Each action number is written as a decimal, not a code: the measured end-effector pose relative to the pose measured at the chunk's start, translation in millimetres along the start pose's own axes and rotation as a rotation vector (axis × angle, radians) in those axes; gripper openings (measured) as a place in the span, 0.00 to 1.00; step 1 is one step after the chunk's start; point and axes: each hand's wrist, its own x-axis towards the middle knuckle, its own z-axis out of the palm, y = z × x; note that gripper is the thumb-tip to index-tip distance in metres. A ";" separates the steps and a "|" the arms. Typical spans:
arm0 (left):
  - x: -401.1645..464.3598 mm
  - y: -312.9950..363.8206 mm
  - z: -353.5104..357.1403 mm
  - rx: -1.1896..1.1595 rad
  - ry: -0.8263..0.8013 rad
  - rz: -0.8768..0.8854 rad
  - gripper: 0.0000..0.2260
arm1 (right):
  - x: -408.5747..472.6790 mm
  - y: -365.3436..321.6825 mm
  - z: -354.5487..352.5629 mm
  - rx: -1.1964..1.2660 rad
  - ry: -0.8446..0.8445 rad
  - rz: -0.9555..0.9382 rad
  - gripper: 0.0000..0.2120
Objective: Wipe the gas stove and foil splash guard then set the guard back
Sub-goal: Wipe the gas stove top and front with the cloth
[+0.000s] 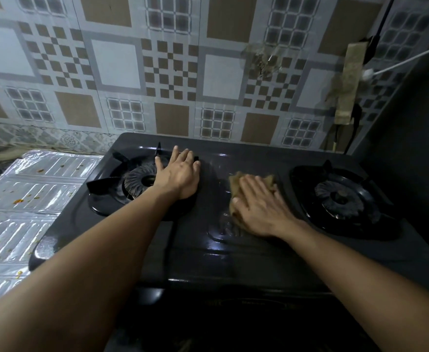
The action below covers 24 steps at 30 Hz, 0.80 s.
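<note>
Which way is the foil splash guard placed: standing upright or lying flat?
Lying flat. The foil splash guard lies spread on the counter left of the stove, food specks on top.

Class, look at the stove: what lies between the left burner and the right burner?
In the head view, the stove's dark centre panel lies between the left burner and right burner. On it, the right hand presses a brown cloth.

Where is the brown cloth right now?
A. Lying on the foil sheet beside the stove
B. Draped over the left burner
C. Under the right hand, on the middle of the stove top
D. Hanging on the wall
C: the right hand presses the brown cloth flat on the stove between the two burners.
</note>
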 end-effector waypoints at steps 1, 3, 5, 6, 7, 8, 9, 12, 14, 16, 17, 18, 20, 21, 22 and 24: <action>-0.5 -0.3 0.4 0.003 -0.005 -0.003 0.24 | 4.6 5.0 -1.1 0.007 0.012 0.067 0.33; 0.0 -0.7 0.8 0.005 -0.007 -0.003 0.24 | 9.8 6.6 0.8 0.015 0.043 0.156 0.33; -0.1 -0.3 0.6 0.003 -0.014 -0.005 0.25 | 3.7 -4.3 5.6 0.009 0.052 0.161 0.33; 0.8 0.5 0.9 0.004 -0.015 -0.004 0.25 | -2.8 -14.5 8.0 0.001 0.059 0.124 0.33; 1.8 1.2 0.9 0.008 -0.015 -0.002 0.25 | -9.5 -28.2 10.8 -0.005 0.061 0.062 0.33; 2.3 1.4 0.3 0.009 -0.017 -0.002 0.25 | -15.6 -44.0 13.7 -0.014 0.055 -0.017 0.33; 2.8 1.0 0.1 0.007 -0.022 -0.002 0.25 | -21.5 -59.6 16.1 -0.029 0.049 -0.090 0.34; 3.4 -2.3 0.6 0.001 -0.032 -0.004 0.25 | -33.5 -83.1 19.4 -0.059 0.051 -0.165 0.37; 3.6 -3.5 -0.5 0.007 -0.036 0.012 0.25 | -44.6 -74.2 19.4 -0.042 0.047 -0.136 0.33; 4.2 -3.4 -2.6 0.010 -0.041 0.025 0.25 | -62.3 -54.3 20.0 -0.022 0.055 -0.083 0.34; 3.9 -2.4 -3.2 0.012 -0.044 0.028 0.25 | -73.3 -40.7 19.7 -0.025 0.063 -0.037 0.36; 3.3 -1.2 -4.1 0.019 -0.044 0.025 0.25 | -83.3 -23.2 19.4 -0.029 0.071 0.020 0.38; 1.0 -0.1 -5.7 0.052 -0.034 0.020 0.26 | -105.3 12.8 16.2 -0.050 0.049 0.159 0.36; -0.6 0.8 -6.7 0.084 -0.011 0.028 0.25 | -114.4 26.4 14.0 -0.061 0.037 0.211 0.37; -3.0 2.5 -8.6 0.127 0.021 0.050 0.24 | -120.9 34.4 12.4 -0.065 0.040 0.237 0.39; -9.1 8.2 -13.1 0.223 0.081 0.131 0.23 | -126.0 34.0 12.8 -0.067 0.066 0.237 0.42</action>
